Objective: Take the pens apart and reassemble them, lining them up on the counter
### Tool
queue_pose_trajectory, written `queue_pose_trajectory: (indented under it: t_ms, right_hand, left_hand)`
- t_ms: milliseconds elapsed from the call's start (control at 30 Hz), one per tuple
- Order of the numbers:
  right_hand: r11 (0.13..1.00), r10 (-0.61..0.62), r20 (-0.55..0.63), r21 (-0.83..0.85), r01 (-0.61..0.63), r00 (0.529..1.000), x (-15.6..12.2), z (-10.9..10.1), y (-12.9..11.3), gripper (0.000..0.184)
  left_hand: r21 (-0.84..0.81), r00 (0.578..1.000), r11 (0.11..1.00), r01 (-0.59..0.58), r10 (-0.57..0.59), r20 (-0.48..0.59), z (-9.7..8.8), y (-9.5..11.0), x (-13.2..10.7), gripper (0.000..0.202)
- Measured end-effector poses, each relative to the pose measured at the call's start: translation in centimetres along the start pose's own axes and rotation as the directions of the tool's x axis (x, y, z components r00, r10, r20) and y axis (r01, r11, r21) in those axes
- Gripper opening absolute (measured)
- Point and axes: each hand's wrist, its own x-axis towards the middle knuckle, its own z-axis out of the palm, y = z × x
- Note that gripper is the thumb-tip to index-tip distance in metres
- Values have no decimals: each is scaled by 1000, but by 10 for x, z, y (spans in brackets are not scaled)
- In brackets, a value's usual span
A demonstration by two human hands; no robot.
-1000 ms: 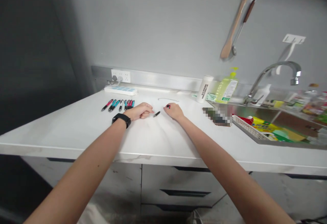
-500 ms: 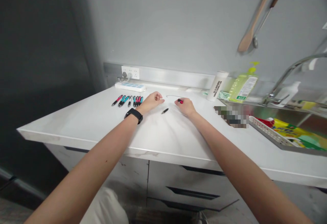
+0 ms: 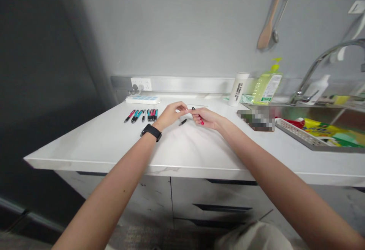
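Okay, the two hands meet over the white stone counter [image 3: 185, 147], working at a pen. The right hand [image 3: 207, 119] is half closed, its fingers and thumb around a red-and-black pen [image 3: 201, 120] that tilts across the grip. The left hand [image 3: 171, 115] is nearly closed, its fingertips pinched right up against the right hand, though whether it has hold of anything I cannot tell. Just nearer, a small black pen part [image 3: 183, 122] lies loose on the counter, and a neat row of pink and teal pens [image 3: 141, 116] sits off to the left.
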Motion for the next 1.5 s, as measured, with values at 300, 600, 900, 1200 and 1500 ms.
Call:
queue_pose_trajectory:
  t_ms: [300, 600, 900, 1200, 1500]
  right_hand:
    - [995, -60, -324, 56, 83, 944, 0, 0, -14, 35]
    - [983, -146, -463, 33, 182, 875, 5, -7, -10, 21]
    - [992, -125, -411, -33, 123, 903, -3, 4, -8, 20]
    - [982, -181, -299, -104, 156, 937, -2, -2, -3, 7]
    - [943, -193, -15, -279, 181, 981, -6, 0, 3, 20]
  left_hand:
    - [-268, 983, 953, 143, -167, -72, -1, 2, 1, 25]
    - [-194, 974, 957, 217, -225, -25, 0, -4, -1, 26]
    - [-242, 968, 950, 197, -228, -108, -2, -5, 1, 24]
    - [-199, 951, 973, 119, -169, -258, -6, -8, 6, 25]
    - [-135, 961, 986, 93, -124, -245, -13, 5, 5, 23]
